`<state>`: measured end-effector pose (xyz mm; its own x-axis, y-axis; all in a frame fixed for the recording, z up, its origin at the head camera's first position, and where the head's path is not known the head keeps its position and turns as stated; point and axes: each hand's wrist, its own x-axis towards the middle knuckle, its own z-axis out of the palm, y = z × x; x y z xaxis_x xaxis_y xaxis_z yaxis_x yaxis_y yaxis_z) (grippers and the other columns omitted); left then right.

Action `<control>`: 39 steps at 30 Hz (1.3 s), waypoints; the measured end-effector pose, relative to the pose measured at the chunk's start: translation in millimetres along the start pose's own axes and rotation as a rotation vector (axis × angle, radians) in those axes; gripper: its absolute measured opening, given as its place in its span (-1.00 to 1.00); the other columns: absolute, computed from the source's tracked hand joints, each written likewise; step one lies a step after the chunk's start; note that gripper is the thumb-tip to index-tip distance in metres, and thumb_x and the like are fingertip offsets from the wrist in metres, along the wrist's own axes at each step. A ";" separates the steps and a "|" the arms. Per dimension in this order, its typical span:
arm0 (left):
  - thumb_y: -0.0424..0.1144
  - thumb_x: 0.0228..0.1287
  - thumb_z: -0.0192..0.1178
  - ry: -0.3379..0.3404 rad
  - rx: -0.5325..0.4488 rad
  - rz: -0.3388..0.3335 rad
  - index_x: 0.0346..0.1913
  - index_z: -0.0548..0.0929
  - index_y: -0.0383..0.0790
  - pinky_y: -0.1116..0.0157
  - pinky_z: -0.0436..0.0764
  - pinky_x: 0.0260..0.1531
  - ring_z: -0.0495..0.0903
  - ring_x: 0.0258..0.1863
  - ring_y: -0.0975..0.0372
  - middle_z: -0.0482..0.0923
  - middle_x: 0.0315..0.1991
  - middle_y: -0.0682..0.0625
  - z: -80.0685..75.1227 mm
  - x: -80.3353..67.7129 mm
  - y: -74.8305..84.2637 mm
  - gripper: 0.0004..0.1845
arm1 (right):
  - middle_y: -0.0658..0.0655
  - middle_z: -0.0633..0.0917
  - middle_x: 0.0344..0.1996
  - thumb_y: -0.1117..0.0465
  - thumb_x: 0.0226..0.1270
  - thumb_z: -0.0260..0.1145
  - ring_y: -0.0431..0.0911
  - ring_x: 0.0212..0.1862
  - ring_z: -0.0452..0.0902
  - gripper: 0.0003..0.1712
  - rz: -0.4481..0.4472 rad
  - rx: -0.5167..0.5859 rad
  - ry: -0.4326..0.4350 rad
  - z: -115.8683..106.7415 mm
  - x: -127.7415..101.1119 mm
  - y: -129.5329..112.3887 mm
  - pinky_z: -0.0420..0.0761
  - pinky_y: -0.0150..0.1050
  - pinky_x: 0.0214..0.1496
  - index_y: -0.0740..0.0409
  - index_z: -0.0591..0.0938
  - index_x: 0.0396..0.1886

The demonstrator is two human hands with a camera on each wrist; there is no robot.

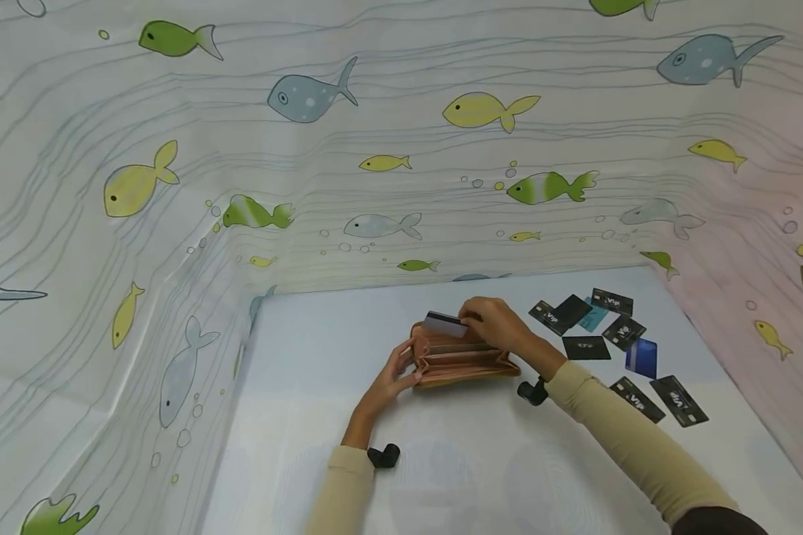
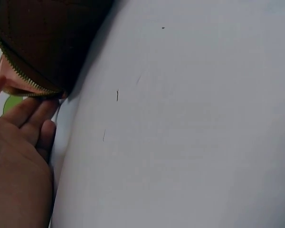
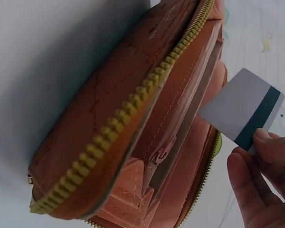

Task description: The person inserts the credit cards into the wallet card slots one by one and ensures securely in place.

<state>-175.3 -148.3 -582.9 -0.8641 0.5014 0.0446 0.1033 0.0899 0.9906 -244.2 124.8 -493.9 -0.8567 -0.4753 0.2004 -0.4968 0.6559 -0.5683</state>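
Card aim: pale card (image 3: 235,104) is tilted, dark-striped long edge away from the wallet (image 3: 128,71), plain edge toward its mouth.
Card long axis: left-right in head view, right end a bit lower.
Wallet long axis: left-right in head view, mouth up, gold zip (image 3: 116,126) undone, pinkish compartments showing.
Tabletop: white surface (image 1: 455,475); loose cards (image 1: 585,348), black and blue, scattered on the right.
Room: pale fish-print sheet (image 1: 401,59) behind and at the sides, pinkish at right.
Right fingers: right hand (image 1: 498,323) pinches card's right end, thumb over the stripe; rest of card juts leftward, clear of fingers.
Left fingers: left hand (image 1: 393,377) holds wallet's left end, digits spread between its far and near edges.
Card place: at wallet's far side in head view; touching or not, cannot tell.
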 end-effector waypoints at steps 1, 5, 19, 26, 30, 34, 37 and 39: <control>-0.39 0.45 0.10 -0.006 -0.004 0.003 0.60 -0.11 -0.31 -0.32 0.02 0.44 0.04 0.55 -0.21 0.04 0.55 -0.37 -0.5 1.0 0.0 -0.19 | 0.08 0.77 -0.26 0.36 0.33 0.37 -0.13 -0.23 0.66 -0.91 -0.001 -0.001 0.006 0.7 0.8 0.7 0.67 -0.23 -0.22 0.14 0.75 -0.22; -0.42 0.44 0.09 -0.023 -0.003 0.015 0.59 -0.14 -0.36 -0.33 0.01 0.44 0.03 0.54 -0.24 0.05 0.53 -0.42 -2.0 2.4 -0.8 -0.18 | 0.10 0.77 -0.23 0.35 0.34 0.36 -0.11 -0.20 0.68 -0.90 -0.022 0.002 0.003 4.0 4.0 0.7 0.69 -0.23 -0.17 0.15 0.75 -0.20; -0.38 0.43 0.10 0.020 0.012 -0.006 0.61 -0.10 -0.19 -0.31 0.00 0.45 0.03 0.56 -0.18 0.05 0.55 -0.35 0.7 3.7 -10.3 -0.17 | 0.11 0.77 -0.21 0.35 0.38 0.33 -0.06 -0.13 0.71 -0.89 -0.069 -0.080 -0.039 13.0 13.7 0.4 0.70 -0.17 -0.09 0.17 0.75 -0.19; -0.44 0.41 0.09 0.002 -0.012 -0.012 0.61 -0.12 -0.19 -0.31 -0.03 0.46 -0.01 0.57 -0.16 0.02 0.56 -0.34 2.4 0.0 -10.4 -0.15 | 0.10 0.76 -0.19 0.32 0.40 0.32 -0.07 -0.11 0.69 -0.90 -0.059 -0.103 -0.077 18.5 12.4 0.6 0.69 -0.16 -0.06 0.15 0.74 -0.18; -0.44 0.41 0.09 -0.016 0.002 -0.021 0.60 -0.15 -0.27 -0.31 -0.02 0.46 -0.02 0.57 -0.18 0.02 0.55 -0.38 2.0 -2.1 1.7 -0.15 | 0.11 0.76 -0.18 0.33 0.39 0.32 -0.06 -0.10 0.70 -0.89 -0.073 -0.121 -0.075 19.1 11.8 0.9 0.70 -0.17 -0.06 0.16 0.74 -0.17; -0.42 0.41 0.09 -0.015 0.011 -0.028 0.61 -0.15 -0.24 -0.29 -0.03 0.47 -0.01 0.57 -0.16 0.01 0.55 -0.35 1.8 -1.6 5.2 -0.15 | 0.10 0.77 -0.18 0.34 0.39 0.32 -0.06 -0.10 0.70 -0.89 -0.089 -0.141 -0.066 19.3 14.1 1.6 0.70 -0.17 -0.05 0.16 0.75 -0.17; -0.43 0.41 0.08 -0.013 0.007 -0.023 0.61 -0.15 -0.26 -0.30 -0.04 0.46 -0.02 0.57 -0.18 -0.01 0.56 -0.36 2.7 -1.6 5.9 -0.15 | 0.09 0.77 -0.19 0.34 0.39 0.32 -0.07 -0.11 0.70 -0.89 -0.095 -0.150 -0.069 20.1 15.9 1.9 0.70 -0.18 -0.06 0.14 0.75 -0.18; -0.43 0.40 0.08 -0.009 0.007 -0.022 0.60 -0.15 -0.27 -0.31 -0.04 0.45 -0.03 0.57 -0.19 -0.02 0.56 -0.37 3.4 -1.4 5.5 -0.15 | 0.08 0.77 -0.19 0.34 0.39 0.32 -0.08 -0.11 0.70 -0.89 -0.095 -0.150 -0.073 20.4 16.5 2.1 0.70 -0.18 -0.06 0.14 0.75 -0.19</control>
<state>-171.8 -145.6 -578.0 -0.8614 0.5074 0.0216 0.0878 0.1068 0.9904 -256.6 106.4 -508.0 -0.7956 -0.5766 0.1859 -0.5944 0.6837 -0.4233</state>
